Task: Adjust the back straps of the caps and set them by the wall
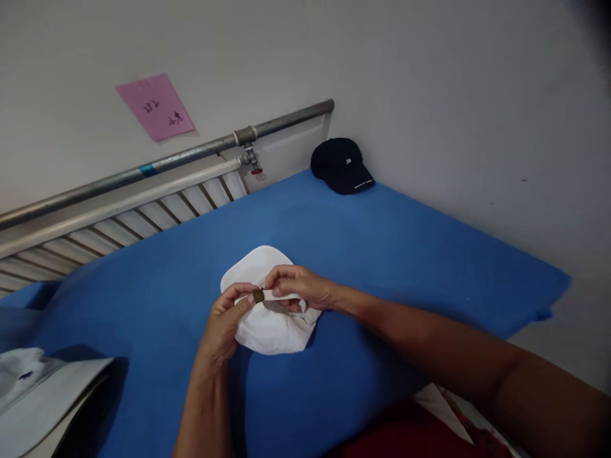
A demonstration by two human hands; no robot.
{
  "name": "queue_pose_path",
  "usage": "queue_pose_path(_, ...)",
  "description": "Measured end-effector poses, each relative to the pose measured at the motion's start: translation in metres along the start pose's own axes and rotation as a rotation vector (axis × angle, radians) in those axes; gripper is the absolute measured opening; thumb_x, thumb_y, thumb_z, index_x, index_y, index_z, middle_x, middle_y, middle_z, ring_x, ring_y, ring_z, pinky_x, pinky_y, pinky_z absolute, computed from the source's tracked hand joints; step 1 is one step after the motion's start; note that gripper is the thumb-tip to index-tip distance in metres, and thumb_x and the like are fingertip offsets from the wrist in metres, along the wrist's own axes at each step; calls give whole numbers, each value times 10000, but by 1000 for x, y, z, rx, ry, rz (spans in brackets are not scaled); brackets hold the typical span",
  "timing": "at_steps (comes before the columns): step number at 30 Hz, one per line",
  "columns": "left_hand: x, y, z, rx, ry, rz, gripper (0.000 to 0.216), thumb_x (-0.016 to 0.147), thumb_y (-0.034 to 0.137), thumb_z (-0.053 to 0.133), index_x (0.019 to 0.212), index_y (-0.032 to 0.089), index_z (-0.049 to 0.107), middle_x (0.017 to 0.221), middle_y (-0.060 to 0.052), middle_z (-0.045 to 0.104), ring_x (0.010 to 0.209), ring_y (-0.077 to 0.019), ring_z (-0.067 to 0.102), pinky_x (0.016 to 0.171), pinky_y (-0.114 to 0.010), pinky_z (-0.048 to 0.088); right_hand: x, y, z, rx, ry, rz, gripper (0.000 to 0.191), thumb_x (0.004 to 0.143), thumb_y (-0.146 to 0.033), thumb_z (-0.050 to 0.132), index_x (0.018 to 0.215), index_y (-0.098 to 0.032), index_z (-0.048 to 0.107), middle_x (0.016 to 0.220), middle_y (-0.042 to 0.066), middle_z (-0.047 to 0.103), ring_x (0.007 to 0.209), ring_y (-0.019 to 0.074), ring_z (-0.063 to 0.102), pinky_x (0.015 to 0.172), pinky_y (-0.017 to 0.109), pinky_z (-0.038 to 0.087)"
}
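Observation:
A white cap (277, 331) lies on the blue-covered table, its brim (258, 264) pointing away from me. At the cap's back, a white strap (284, 295) runs through a small brass-coloured buckle (258, 295). My left hand (228, 318) pinches the buckle between thumb and fingers, on the left side of the opening. Just to the right, my right hand (300, 286) is closed on the strap, with some of its fingers hidden under it.
A black cap (341, 165) with small white lettering sits at the far corner by the wall. White stacked pieces (57, 394) rest at the lower left on the blue cover (382, 267). Behind are a radiator (124, 232), a metal pipe (200, 151) and a pink note (156, 108).

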State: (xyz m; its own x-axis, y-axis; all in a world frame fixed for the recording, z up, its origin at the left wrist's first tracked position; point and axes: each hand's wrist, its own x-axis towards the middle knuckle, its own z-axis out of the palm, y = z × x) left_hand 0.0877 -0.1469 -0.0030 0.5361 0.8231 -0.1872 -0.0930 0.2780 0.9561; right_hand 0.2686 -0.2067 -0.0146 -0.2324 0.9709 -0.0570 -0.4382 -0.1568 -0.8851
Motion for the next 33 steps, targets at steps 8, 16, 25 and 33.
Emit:
queue_pose_path(8,-3,3,-1,-11,-81,-31,275,568,181,786,811,197,659,696,19,677,474,-87,579,448,-163,428,-6,-12,7,-236,17,-115,148,730,-203,657,850,-160,581,660,-37,590,561,71,542,525,192,426)
queue_pose_path(16,-4,6,-2,-30,-98,-11,261,559,163,791,786,192,666,693,15,669,498,-82,571,459,-155,426,-12,-25,4,-316,-12,-74,261,653,-160,702,882,-173,576,675,-50,592,607,76,554,591,201,421)
queue_pose_path(25,-4,5,-6,-9,-82,14,285,536,189,835,763,181,663,661,28,634,511,-69,539,475,-148,404,-16,-32,9,-374,38,-95,186,697,-153,656,869,-166,585,660,-61,559,567,53,522,539,173,385)
queue_pose_path(33,-7,8,-4,27,-141,26,254,594,239,813,776,172,648,709,14,641,574,-84,546,528,-164,395,-17,-32,13,-397,17,-54,131,707,-150,607,832,-176,575,690,-44,580,537,69,553,445,166,418)
